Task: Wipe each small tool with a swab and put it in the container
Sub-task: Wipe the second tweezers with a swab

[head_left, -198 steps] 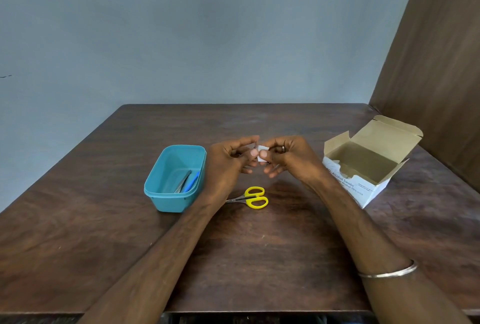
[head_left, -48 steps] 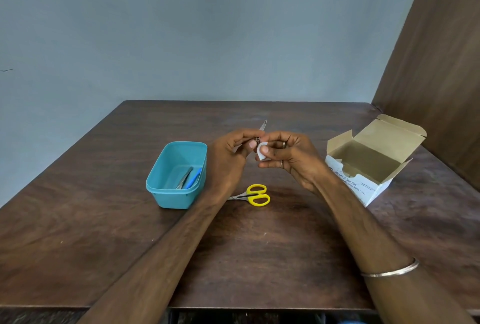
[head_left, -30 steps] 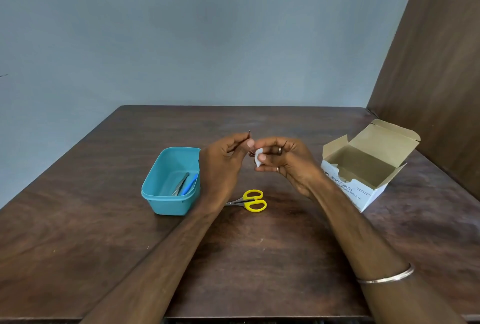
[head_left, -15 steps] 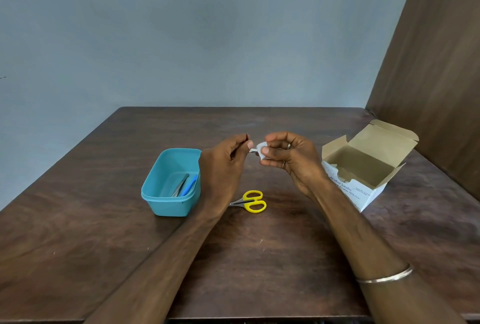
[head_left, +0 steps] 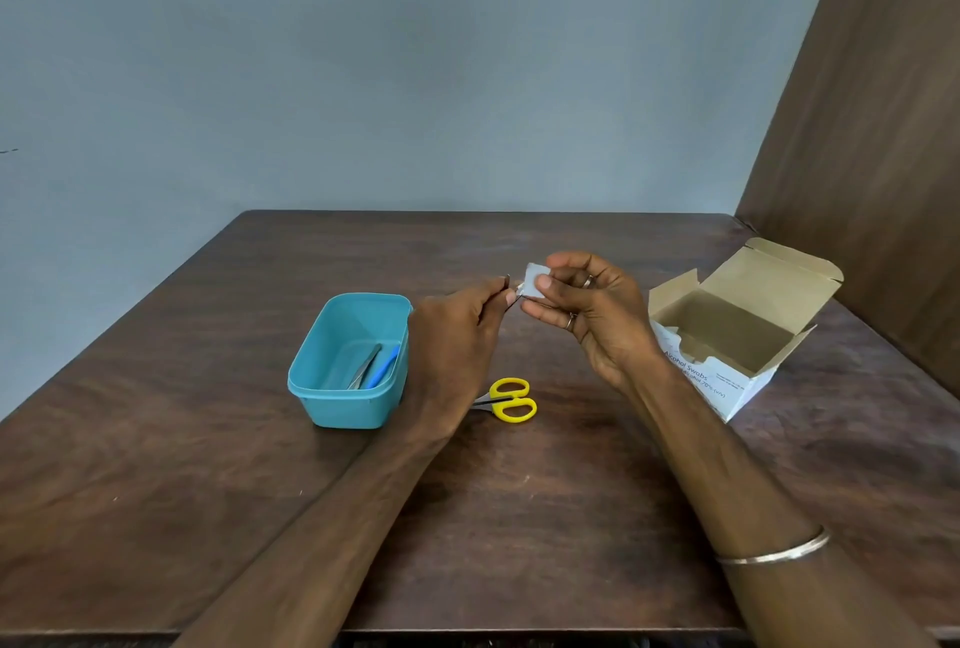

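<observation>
The left hand (head_left: pixel 457 335) pinches a small metal tool (head_left: pixel 511 284) between curled fingertips. Just beside them, the right hand (head_left: pixel 597 320) pinches a white swab (head_left: pixel 532 279) against the tool's tip.

Printed words on the swab box

We read "Alcohol Swabs" in dark letters on the white front face of the open cardboard box (head_left: pixel 727 390), which stands at the right side of the worktop (head_left: pixel 208 465); the line runs slanted along that face, just under the cut front edge. Beneath it we make out a smaller line that seems to say "Alcohol 70% (v/v)", though its first letters are hidden by the wrist in front of it. Further right on the same face there is a block of very small print that we cannot read. We find no other text, number or sign anywhere else in view
</observation>
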The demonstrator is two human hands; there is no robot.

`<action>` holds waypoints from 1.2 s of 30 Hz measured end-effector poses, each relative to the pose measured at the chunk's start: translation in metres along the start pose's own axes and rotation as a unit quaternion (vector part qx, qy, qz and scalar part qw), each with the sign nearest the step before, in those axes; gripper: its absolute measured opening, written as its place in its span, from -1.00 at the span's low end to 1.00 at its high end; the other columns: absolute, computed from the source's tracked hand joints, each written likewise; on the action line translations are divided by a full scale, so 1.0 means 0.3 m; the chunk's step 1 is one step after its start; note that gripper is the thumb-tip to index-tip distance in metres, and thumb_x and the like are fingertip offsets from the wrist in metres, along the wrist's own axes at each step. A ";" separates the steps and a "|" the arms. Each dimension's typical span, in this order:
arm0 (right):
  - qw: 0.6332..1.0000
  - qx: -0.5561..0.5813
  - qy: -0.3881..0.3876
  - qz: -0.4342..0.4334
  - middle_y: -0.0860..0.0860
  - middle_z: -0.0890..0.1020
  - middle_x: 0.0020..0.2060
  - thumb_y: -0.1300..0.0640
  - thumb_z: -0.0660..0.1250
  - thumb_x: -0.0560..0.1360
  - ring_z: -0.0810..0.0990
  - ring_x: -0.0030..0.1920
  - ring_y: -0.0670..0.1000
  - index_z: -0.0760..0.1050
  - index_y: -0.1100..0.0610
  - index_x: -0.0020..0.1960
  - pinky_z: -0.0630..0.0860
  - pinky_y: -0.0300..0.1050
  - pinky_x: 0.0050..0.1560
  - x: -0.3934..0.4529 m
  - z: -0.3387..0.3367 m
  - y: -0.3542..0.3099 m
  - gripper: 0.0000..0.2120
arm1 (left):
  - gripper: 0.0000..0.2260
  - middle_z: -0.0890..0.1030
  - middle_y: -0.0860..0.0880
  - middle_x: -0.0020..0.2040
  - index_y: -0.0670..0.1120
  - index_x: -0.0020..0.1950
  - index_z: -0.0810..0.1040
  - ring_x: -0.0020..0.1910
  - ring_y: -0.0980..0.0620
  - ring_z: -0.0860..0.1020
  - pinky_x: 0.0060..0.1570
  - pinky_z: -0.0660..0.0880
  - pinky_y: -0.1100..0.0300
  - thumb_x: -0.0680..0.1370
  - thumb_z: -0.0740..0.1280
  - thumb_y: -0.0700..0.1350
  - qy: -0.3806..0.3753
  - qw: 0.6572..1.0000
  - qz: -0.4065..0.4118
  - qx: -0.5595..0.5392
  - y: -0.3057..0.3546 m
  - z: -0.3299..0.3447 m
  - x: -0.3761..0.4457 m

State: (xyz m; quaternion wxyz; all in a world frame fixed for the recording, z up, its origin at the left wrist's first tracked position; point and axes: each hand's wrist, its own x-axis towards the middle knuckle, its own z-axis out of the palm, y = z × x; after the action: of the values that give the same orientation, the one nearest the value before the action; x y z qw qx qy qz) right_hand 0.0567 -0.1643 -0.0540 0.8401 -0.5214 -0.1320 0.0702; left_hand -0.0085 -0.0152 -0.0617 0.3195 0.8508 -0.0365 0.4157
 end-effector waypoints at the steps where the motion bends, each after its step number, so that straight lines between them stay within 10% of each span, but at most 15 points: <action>1: 1.000 -0.008 -0.006 -0.001 0.06 0.60 -0.24 0.48 0.39 0.45 0.71 -0.14 0.13 0.59 0.23 -0.06 0.69 0.07 -0.05 -0.001 0.002 0.000 -0.81 | -0.84 0.69 0.02 -0.28 -0.06 0.08 0.70 -0.43 0.19 0.47 -0.40 0.27 0.49 0.56 0.40 -0.06 -0.007 1.000 0.007 0.008 -0.002 0.001 -0.001; 6: 0.999 -0.023 -0.029 0.000 0.08 0.60 -0.23 0.49 0.39 0.45 0.72 -0.13 0.11 0.60 0.22 -0.05 0.67 0.14 0.04 -0.001 0.010 0.011 -0.79 | -0.85 0.70 0.01 -0.27 -0.04 0.08 0.70 -0.38 0.09 0.55 -0.38 0.50 0.11 0.56 0.40 -0.07 -0.022 1.000 0.005 0.019 -0.014 0.004 -0.002; 18: 0.997 0.060 -0.035 0.025 0.13 0.55 -0.17 0.53 0.33 0.45 0.73 -0.13 0.11 0.59 0.26 -0.05 0.69 0.03 -0.07 -0.006 0.025 0.016 -0.78 | -0.86 0.64 0.01 -0.35 -0.09 0.05 0.69 -0.45 0.16 0.42 -0.43 0.20 0.43 0.58 0.37 -0.09 -0.030 0.997 0.025 0.062 -0.009 0.004 0.000; 36: 0.997 0.060 -0.033 0.042 0.17 0.59 -0.10 0.51 0.35 0.45 0.69 0.04 0.24 0.60 0.25 0.00 0.68 0.12 0.01 -0.003 0.019 0.034 -0.76 | -0.87 0.69 -0.09 -0.19 -0.12 0.05 0.65 -0.25 -0.05 0.61 -0.20 0.56 0.05 0.59 0.33 -0.12 -0.111 0.982 0.035 0.148 -0.022 0.003 0.007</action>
State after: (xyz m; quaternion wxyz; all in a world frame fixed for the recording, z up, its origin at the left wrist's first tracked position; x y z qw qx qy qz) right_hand 0.0544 -0.1550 -0.0609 0.8612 -0.4729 -0.1332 0.1302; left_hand -0.0042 -0.0101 -0.0640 0.1695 0.9278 -0.0396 0.3299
